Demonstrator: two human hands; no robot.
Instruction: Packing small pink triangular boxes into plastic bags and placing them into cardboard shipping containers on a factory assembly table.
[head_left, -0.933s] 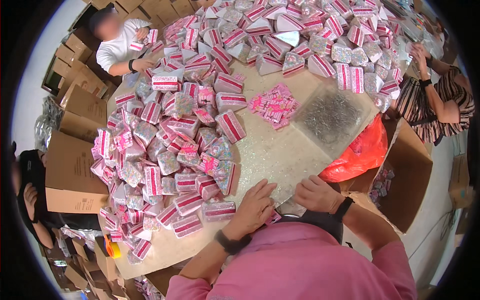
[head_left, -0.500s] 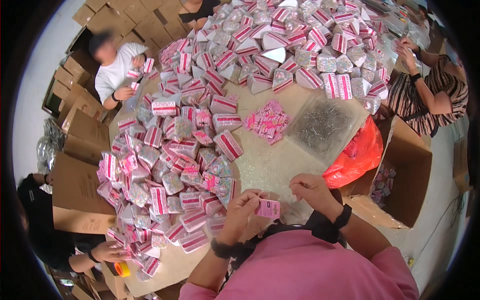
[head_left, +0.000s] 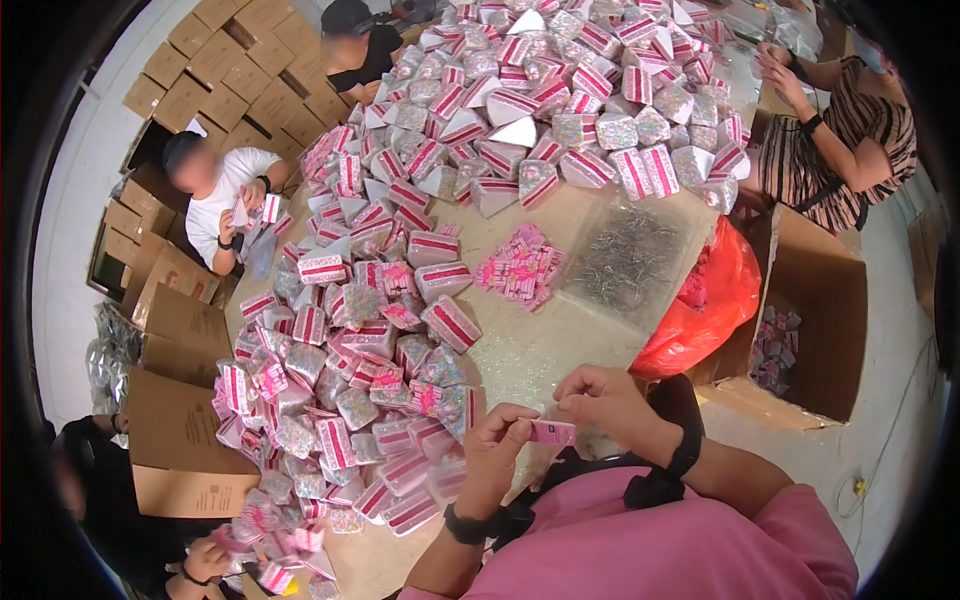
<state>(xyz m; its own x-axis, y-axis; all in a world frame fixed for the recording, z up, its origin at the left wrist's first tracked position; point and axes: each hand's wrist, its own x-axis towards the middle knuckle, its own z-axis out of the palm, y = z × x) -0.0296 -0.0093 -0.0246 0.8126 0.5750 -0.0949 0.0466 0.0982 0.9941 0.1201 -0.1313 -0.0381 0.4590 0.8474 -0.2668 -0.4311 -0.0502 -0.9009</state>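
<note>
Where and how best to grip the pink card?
The pink card is probably best pinched at its free right end, thumb and finger on opposite flat faces, coming from the right. It is thin and flat, and the left hand covers its left end.

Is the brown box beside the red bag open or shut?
Open: you see inside the cardboard box, where small pinkish pieces lie.
</note>
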